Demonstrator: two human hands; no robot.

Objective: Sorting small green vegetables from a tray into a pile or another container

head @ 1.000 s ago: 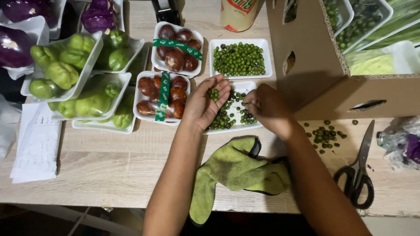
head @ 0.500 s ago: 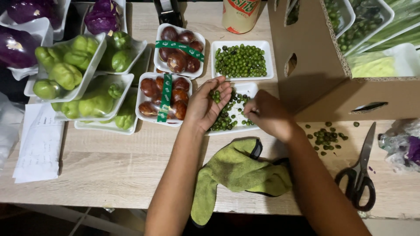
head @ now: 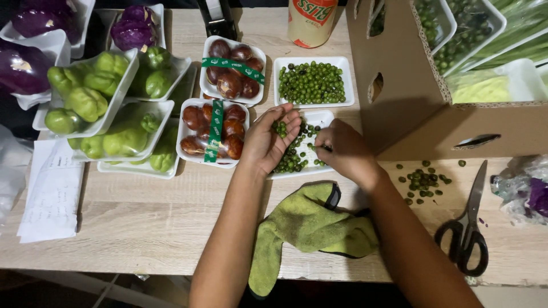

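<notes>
Cupped palm-up, the left hand (head: 269, 140) makes a loose open grip cradling a few small green berries (head: 280, 128), while the right hand (head: 344, 151) pinches its fingertips shut on something too small to make out, both over a white foam tray (head: 321, 118) partly filled with the same round green berries. Nearer than that tray, a limp yellow-green cloth (head: 305, 225) lies crumpled on the pale wood-grain bench (head: 142, 222), with black-handled scissors (head: 471, 228) and loose berries (head: 422, 179) to the tray's right. Left of the tray sit two foam trays of glossy brown fruit (head: 214, 131) banded with green tape, then trays of knobbly green squash (head: 85, 102). Beyond the tray stands a fuller tray of berries (head: 313, 82), a brown cardboard box (head: 399, 85) to its right.
</notes>
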